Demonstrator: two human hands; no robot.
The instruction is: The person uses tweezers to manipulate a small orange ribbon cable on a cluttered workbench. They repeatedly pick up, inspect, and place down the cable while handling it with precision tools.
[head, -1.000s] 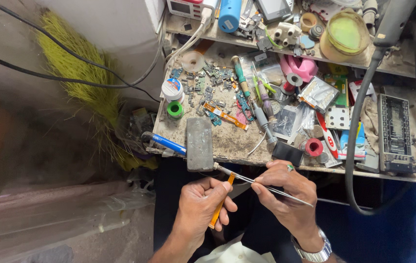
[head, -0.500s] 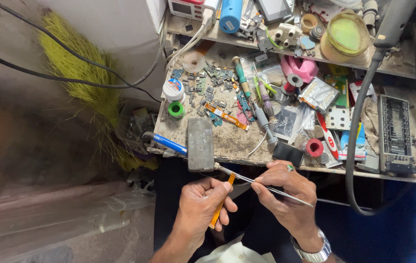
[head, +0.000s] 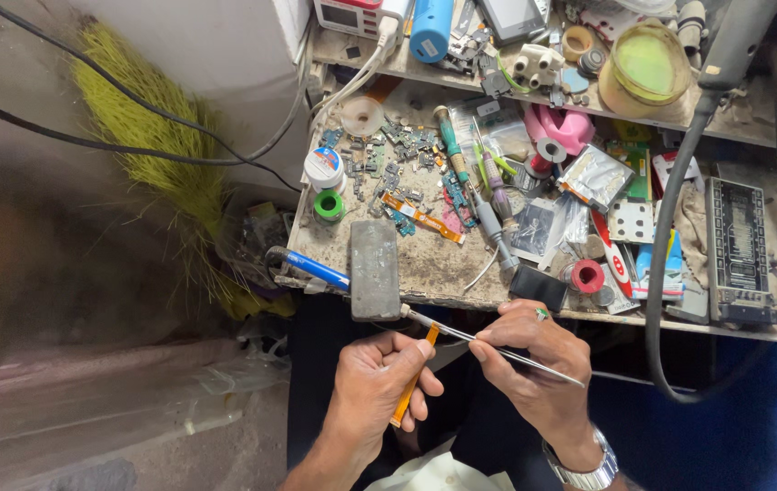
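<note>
1. We see the left hand point(head: 372, 389) pinched around a thin orange flex strip point(head: 412, 377), flat and ribbon-like, held just below the bench edge.
2. The right hand point(head: 534, 359) grips slim steel tweezers point(head: 489, 344), their shiny tips reaching up-left to the top of the strip.
3. A silver watch point(head: 581, 464) sits on the right wrist, and a green-stoned ring point(head: 541, 314) on a finger.
4. Above the hands, a dull grey rectangular block point(head: 375, 268) lies on the scuffed, dusty workbench point(head: 443, 264), beside a blue-handled tool point(head: 314, 269).
5. Against half a second ago, we spot no real shift: both hands hold the same pose, the strip unmoved.
6. The bench is crowded with small circuit parts; the hands work in the open gap below its front edge, with a thick grey hose point(head: 657, 273) looping down at the right.
</note>
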